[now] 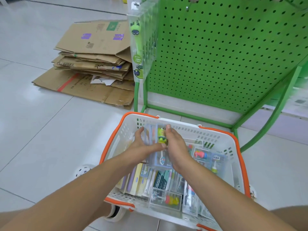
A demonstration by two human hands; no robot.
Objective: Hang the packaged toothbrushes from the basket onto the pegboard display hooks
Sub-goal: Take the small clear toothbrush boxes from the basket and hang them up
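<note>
Both hands meet over the far end of the basket (168, 121). The left hand (141, 144) and the right hand (175, 145) grip between them a clear packet (159, 147) holding a child's toothbrush with a yellow-green cartoon figure on its handle. The left fingers curl round the packet's left edge and the right fingers wrap its right side, fingertips reaching the top. The packet stands roughly on end, lifted above the others, probably so that its hanging tab comes uppermost for the hook; a second clear packet may lie against it on the left, but the blur makes that hard to tell.

Below the hands the white, orange-rimmed basket sits on the tiled floor (50, 130), still well stocked: flat carded toothbrushes (133, 179) lie in the near left part, and more clear boxes with red and yellow figures (171, 200) lie to the right and front. So most of the hanging appears still to be done.

Just beyond the basket rises the green pegboard (225, 55). At its upper left edge one packaged green toothbrush (138, 44) already hangs from a hook, and another bare hook (187, 8) shows near the top. A pile of flattened cardboard boxes (93, 64) lies on the floor to the left.
</note>
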